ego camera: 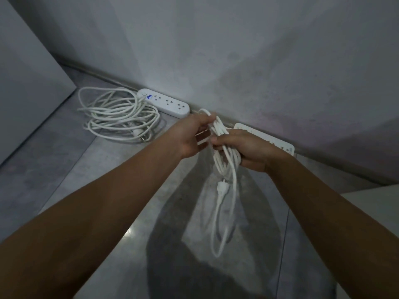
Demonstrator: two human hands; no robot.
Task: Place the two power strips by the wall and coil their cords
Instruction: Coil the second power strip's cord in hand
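A white power strip with rounded ends (163, 103) lies on the floor against the wall, its long white cord (117, 116) in a loose coil to its left. A second, flat white power strip (271, 139) lies by the wall further right, partly hidden behind my right hand. My right hand (248, 148) grips a bundle of that strip's white cord (226, 160), whose loops and plug (222, 187) hang below it. My left hand (194, 134) pinches the top of the same bundle.
A grey wall (237, 61) runs diagonally behind the strips. A pale panel (26, 83) stands at the left and a light surface edge (377, 195) shows at the right. The floor is grey polished concrete (64, 165).
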